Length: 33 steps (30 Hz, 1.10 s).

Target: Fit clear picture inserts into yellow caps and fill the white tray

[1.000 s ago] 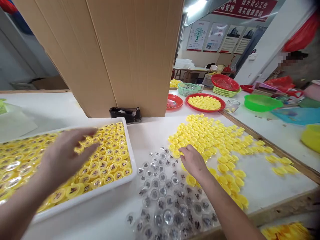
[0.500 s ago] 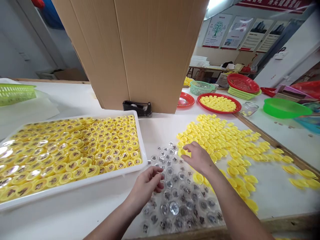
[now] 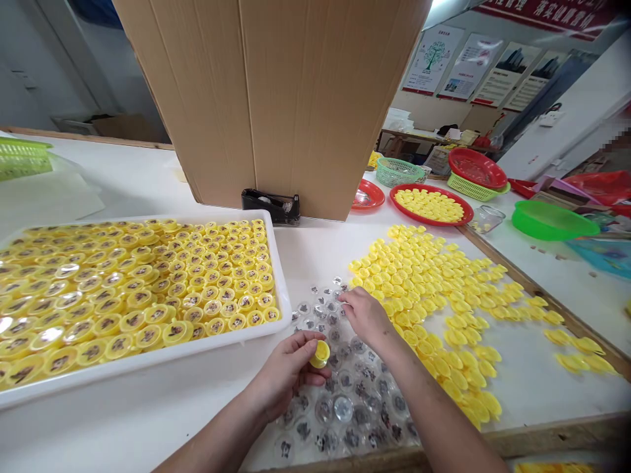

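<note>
In my left hand (image 3: 288, 364) is a small round yellow plastic cap (image 3: 321, 355), gripped at its edge between thumb and fingers. My right hand (image 3: 365, 316) reaches to the upper part of a spread of clear round domes with dark printed pictures (image 3: 344, 408). Its thumb and forefinger are pinched together low over the domes, and whatever lies between the tips is hidden. To the right of that hand spreads a large batch of loose yellow caps (image 3: 419, 276). On the left, a white tray (image 3: 282, 289) is packed with yellow caps bearing pictures under shiny tops.
A tall cardboard box (image 3: 280, 98) stands behind, with a black tape dispenser (image 3: 271, 207) at its foot. A red plate of yellow pieces (image 3: 431, 205), a glass jar (image 3: 487, 219) and a green basin (image 3: 555, 221) sit at the back right. A wooden strip (image 3: 537, 282) edges the table.
A yellow cap is now in my left hand, which held none before. My right hand has moved left from the loose yellow caps to the clear domes. The view has shifted slightly.
</note>
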Tool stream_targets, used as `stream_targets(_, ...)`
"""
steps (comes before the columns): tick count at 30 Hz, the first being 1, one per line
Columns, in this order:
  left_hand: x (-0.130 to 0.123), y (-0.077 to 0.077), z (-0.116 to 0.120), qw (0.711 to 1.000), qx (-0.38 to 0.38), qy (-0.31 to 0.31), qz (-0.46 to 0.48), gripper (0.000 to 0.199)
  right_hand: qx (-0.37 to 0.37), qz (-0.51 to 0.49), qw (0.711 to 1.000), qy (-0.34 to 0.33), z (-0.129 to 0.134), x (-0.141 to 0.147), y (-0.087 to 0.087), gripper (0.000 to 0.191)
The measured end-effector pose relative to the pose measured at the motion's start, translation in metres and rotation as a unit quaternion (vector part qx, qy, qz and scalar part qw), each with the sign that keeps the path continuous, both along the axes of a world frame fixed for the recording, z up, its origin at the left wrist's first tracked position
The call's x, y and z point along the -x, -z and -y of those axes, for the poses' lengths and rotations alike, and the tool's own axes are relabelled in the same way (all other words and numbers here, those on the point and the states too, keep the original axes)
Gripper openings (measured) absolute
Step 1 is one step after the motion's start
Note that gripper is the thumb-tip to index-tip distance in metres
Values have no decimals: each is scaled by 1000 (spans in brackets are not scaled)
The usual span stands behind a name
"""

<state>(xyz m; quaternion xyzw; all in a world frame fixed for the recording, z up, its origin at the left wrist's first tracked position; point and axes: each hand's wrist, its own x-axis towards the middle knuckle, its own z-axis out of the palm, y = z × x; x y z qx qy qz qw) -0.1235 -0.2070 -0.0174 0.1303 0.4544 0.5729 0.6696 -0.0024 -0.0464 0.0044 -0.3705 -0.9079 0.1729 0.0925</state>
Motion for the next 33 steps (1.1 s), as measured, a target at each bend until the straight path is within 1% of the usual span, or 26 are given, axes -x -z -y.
stream_targets(2,0,-1,0,1000,-2,2,-1,35,-14,23,1000,-2,-6,11,2,28)
stream_targets(4,-1,-1,1,1000,-3,7,-5,36,-19,40,999,-16,-6,23,2,26)
stream_targets(7,-6,-1,2,999,2,23,-23,38,-12,53,996,-63,0,44,-1,23)
stream_targets(11,-13,-1,2,998,12,44,-47,39,24,70,986,-150,5,67,4,22)
stream_targets(13,-15,-2,3,997,13,49,-50,39,48,72,982,-165,5,73,10,14)
stream_targets(15,-15,-2,3,998,11,49,-50,39,74,58,983,-160,5,75,13,7)
stream_targets(18,-13,-2,2,998,3,39,-46,38,123,3,984,-127,6,65,12,4)
stream_targets(20,-11,-2,2,999,2,32,-44,38,168,-49,980,-96,10,50,5,15)
stream_targets(22,-10,-3,2,999,2,28,-41,37,228,-108,965,-67,15,29,-2,22)
stream_targets(25,-9,-5,3,999,-2,25,-38,36,332,-187,924,-37,26,-6,-8,21)
stream_targets(28,-9,-7,4,999,-2,20,-35,35,416,-244,876,-12,40,-34,-5,22)
stream_targets(30,-9,-7,4,999,-3,18,-35,35,452,-276,848,5,49,-45,0,23)
stream_targets(33,-9,-7,4,999,-11,19,-30,35,492,-313,812,24,61,-51,5,25)
